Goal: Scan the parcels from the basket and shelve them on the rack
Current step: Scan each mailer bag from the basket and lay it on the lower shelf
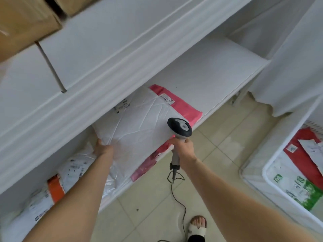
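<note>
White and crinkly, the top parcel (139,126) lies on a pink parcel (183,105) on the rack shelf (209,70), in the middle of your view. Your left hand (103,149) has its grip clamped on that top parcel's corner at 8 o'clock. Your right hand (183,147) has its grip clamped on the scanner (180,127), just beside the parcel's edge at 3 o'clock. The basket (274,159) sits at 4 o'clock with more parcels inside.

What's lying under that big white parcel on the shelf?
A labelled pink parcel pokes out past the far corner of the white parcel; more pink shows at its near edge. Whether that is one parcel or two is covered, as is anything else beneath.
</note>
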